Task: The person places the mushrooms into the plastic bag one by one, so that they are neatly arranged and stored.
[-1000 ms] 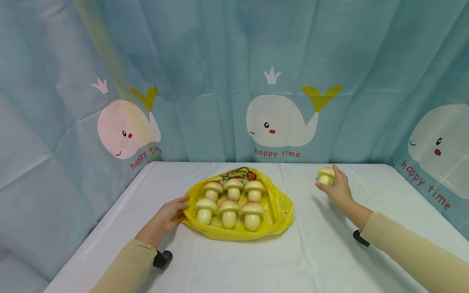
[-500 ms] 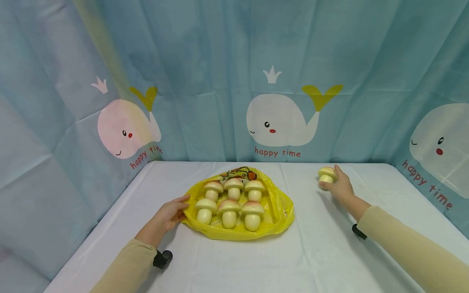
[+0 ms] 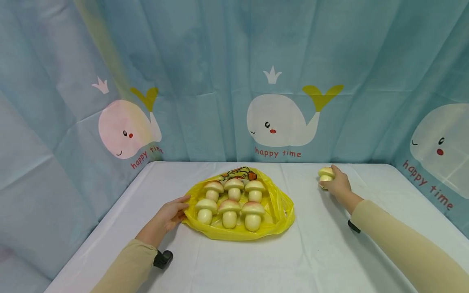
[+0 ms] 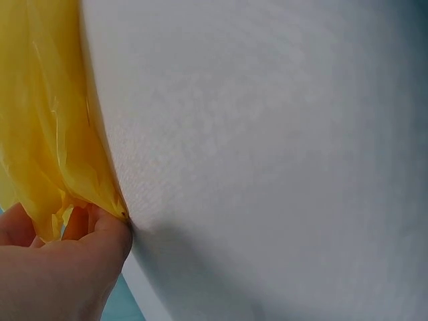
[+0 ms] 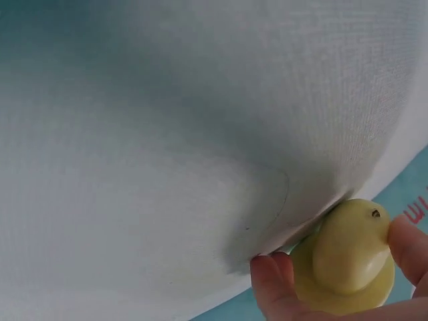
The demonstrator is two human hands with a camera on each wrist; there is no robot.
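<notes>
My left hand (image 3: 169,213) pinches the left edge of a yellow plastic bag (image 3: 238,235); in the left wrist view, the bunched film of the bag (image 4: 63,127) runs between thumb and fingers. Several pale toy mushrooms with pink-tinged caps stand in two rows on the bag, one of them a front mushroom (image 3: 229,214). At the far right of the table, my right hand (image 3: 338,186) grips a single toy mushroom (image 3: 325,173), cap up. In the right wrist view, fingers and thumb lie on either side of this mushroom (image 5: 351,251), its stem end close to the tablecloth.
A white cloth covers the table (image 3: 256,268). Behind it hangs a blue curtain (image 3: 205,101) printed with whales. A cartoon print (image 3: 239,174) shows at the bag's back, and a handle loop (image 3: 287,209) lies at its right. Black wrist cameras, such as the left one (image 3: 163,259), hang under both sleeves.
The right hand and forearm have shifted slightly, with the sleeve now further left and the thumb lower on the mushroom's stem. The left hand and bag have stayed put.
</notes>
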